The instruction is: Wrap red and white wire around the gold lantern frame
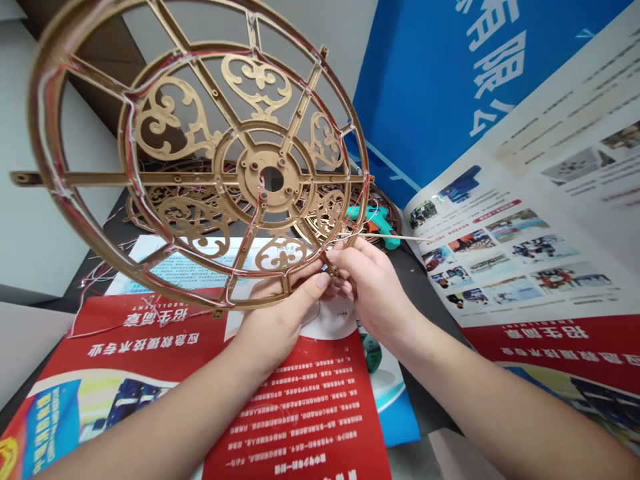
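A large round gold frame [235, 137] with scrollwork panels is tilted up above the table, red and white wires running along its rings. My left hand [280, 313] grips its lower right rim, thumb on top and fingers behind the frame. Close beside it, my right hand [367, 273] is closed at the same stretch of rim, with thumb and fingers pinched together. A thin pale strand [395, 237] extends to the right from the right fingers. Whatever small piece lies between the fingertips is too small to make out.
Behind the frame lie a teal glue gun [383, 227] and more gold frames [185, 207] with loose wires. Red and white printed sheets [295, 400] cover the dark table. A large printed poster [525, 267] stands at the right, before a blue panel [425, 87].
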`<state>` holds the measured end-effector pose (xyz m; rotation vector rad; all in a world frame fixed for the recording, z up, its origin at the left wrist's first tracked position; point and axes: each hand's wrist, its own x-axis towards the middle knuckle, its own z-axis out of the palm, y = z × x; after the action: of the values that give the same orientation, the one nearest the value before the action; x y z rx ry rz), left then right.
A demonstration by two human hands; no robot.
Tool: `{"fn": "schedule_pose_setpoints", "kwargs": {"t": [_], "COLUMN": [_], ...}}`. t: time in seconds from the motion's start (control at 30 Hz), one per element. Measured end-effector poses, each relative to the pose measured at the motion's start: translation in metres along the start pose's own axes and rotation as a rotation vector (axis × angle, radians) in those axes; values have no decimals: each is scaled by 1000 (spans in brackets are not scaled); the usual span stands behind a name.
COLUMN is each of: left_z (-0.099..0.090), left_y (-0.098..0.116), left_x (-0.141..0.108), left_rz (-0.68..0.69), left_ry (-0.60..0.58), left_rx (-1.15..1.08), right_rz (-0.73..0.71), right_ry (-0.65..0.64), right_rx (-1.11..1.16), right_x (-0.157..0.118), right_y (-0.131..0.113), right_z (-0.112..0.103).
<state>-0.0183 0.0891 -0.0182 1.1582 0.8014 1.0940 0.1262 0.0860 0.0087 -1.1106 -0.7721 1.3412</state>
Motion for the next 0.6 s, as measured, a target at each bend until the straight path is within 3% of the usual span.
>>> {"fn": "schedule_pose_setpoints", "kwargs": {"t": [0.1, 0.2, 0.3, 0.37, 0.43, 0.6], "left_z": [0, 0, -1, -1, -2, -1], "left_y": [-3, -4, -2, 0, 0, 0], "left_x": [1, 2, 2, 1, 0, 0], "left_rz": [-106, -152, -159, -158, -136, -97], "left_ry": [38, 81, 59, 26, -3, -38], "left_rx": [-181, -292, -279, -240, -196, -176], "right_rz": [-116, -427, -891, -1127, -1214, -1173], "right_ry": [120, 280, 197, 156, 173, 54], "right_rx": [-133, -376, -750, -956, -1076, -1148], "right_x": [2, 3, 5, 7, 12, 22], "right_y": [-1, -5, -13, -20, -27, -34], "right_z": [-6, -12, -19, -25, -30, -42]}}
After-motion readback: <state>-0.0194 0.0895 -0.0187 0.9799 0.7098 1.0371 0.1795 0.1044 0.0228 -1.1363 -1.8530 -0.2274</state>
